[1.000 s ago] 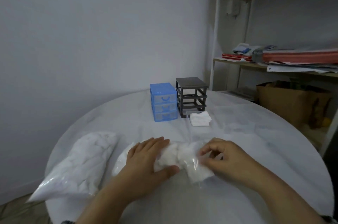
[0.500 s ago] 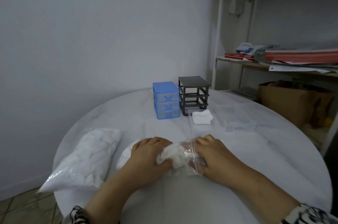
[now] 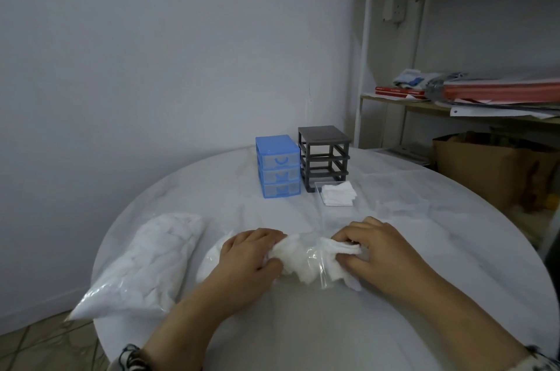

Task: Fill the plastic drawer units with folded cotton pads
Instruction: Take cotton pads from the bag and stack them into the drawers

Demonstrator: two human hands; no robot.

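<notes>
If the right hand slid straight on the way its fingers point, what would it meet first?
The right hand points leftward, pinching pads at the bag mouth. Straight on, it would likely meet the bag's cotton bulge first, then the left hand gripping it.

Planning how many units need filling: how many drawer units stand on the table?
2: the blue drawer unit at the table's far side, and the dark grey drawer frame touching its right side, its slots empty.
</notes>
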